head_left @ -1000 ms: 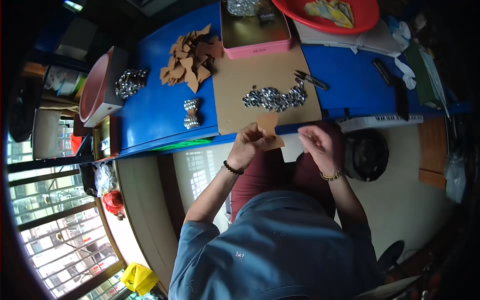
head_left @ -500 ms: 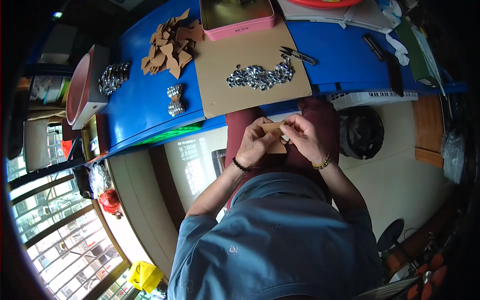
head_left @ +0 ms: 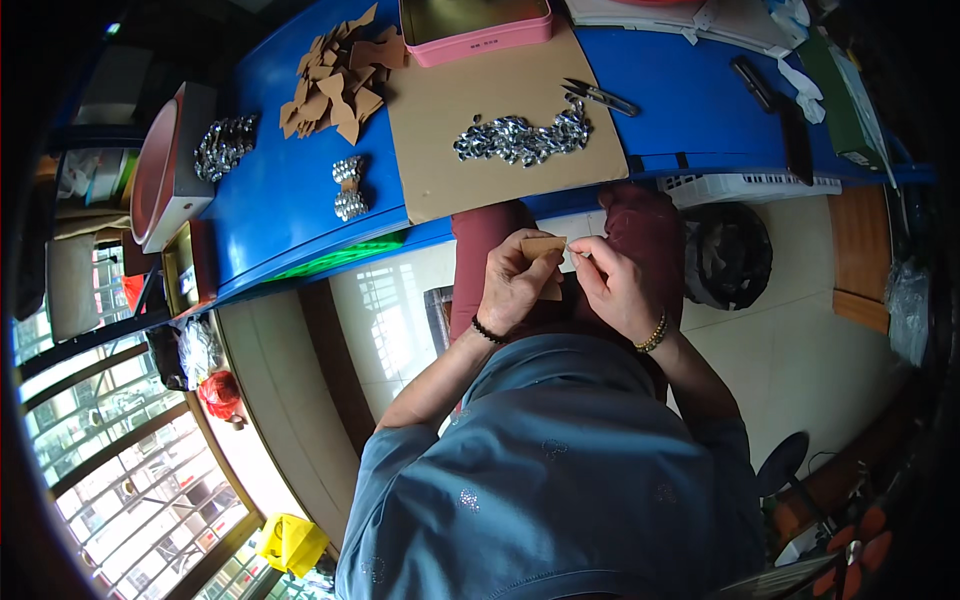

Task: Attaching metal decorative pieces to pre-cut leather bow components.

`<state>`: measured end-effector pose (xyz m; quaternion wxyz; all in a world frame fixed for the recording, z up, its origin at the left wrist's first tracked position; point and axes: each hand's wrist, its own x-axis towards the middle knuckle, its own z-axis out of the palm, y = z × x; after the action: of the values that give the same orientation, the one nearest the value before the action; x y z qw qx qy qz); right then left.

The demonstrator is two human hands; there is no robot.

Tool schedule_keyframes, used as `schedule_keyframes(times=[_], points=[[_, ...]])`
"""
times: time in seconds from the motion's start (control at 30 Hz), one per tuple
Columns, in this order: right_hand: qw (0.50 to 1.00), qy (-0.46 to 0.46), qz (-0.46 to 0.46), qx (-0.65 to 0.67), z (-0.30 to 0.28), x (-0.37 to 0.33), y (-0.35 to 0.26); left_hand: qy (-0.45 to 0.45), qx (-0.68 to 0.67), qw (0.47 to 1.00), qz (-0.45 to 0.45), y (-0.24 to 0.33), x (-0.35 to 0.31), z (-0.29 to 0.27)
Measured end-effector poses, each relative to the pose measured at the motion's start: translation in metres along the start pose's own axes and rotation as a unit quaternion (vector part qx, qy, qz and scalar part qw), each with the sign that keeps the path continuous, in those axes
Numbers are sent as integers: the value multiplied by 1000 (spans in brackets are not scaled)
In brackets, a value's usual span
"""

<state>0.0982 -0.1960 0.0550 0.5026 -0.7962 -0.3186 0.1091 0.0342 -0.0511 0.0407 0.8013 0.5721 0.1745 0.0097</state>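
Above my lap, my left hand [head_left: 513, 287] pinches a small brown bow-shaped piece [head_left: 541, 246] between thumb and fingers. My right hand [head_left: 618, 290] is just right of it, thumb and forefinger pressed together near the piece's edge. Whatever those fingertips hold is too small to make out. On the table beyond, a heap of shiny silver beads [head_left: 520, 142] lies on a cardboard sheet [head_left: 430, 180]. A bow covered in silver beads [head_left: 348, 188] rests left of the sheet, below a pile of brown bow-shaped pieces [head_left: 335, 85].
Thread snips [head_left: 600, 97] lie at the sheet's right side, and a pink tin [head_left: 480, 44] stands at its far end. More silver beaded pieces [head_left: 224, 147] sit at the left of the blue table [head_left: 280, 200]. A black-lined bin [head_left: 725, 255] stands on the floor at right.
My right hand has drawn slightly right, off the brown piece, and its fingertips are now pinched together beside it. My left hand keeps its hold. The view has shifted slightly.
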Motion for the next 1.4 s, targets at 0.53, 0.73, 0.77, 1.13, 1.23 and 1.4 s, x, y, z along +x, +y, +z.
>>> schedule_keyframes(times=[0.53,0.73,0.77,1.13,1.23,1.4], points=[[1000,-9,-5,-14,2,-1,3,21,41,999,11,-6,0,-3],[1000,-13,7,-7,2,-2,4,54,81,994,44,-12,-3,1],[1000,-11,3,-7,3,-3,5,53,82,994,43,-13,-3,2],[930,-103,253,245,-10,7,25,7,347,893,285,-12,2,-11],[940,-165,145,262,-2,5,47,-18,379,882,281,-7,1,-8],[955,-181,117,203,6,3,51,-65,386,880,270,-8,-4,-7]])
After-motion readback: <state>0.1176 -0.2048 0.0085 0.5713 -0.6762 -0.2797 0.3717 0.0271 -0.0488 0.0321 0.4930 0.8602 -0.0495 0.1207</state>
